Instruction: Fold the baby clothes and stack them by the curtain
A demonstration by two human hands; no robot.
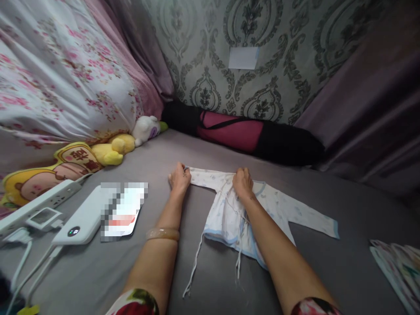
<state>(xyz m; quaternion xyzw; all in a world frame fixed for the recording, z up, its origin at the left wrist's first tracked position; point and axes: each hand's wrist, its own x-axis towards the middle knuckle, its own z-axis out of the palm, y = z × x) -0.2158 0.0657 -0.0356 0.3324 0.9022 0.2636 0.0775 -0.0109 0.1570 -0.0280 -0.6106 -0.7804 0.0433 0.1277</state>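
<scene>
A small white baby shirt [229, 214] with pale blue trim and loose tie strings lies spread on the grey bed sheet [344, 271]. My left hand [180, 178] is closed on the cuff of the shirt's left sleeve, near the middle of the bed. My right hand [243, 183] presses down with curled fingers on the shirt's collar area. The shirt's other sleeve stretches out flat to the right. A pale bangle sits on my left wrist.
At the left lie a white power bank [82, 221], a phone [123, 212] and a power strip [39, 203] with cables. Plush toys [111, 151] and a floral quilt [59, 74] line the far left. A dark and pink roll [243, 133] lies against the wall. Folded cloth [398, 267] sits at the right edge.
</scene>
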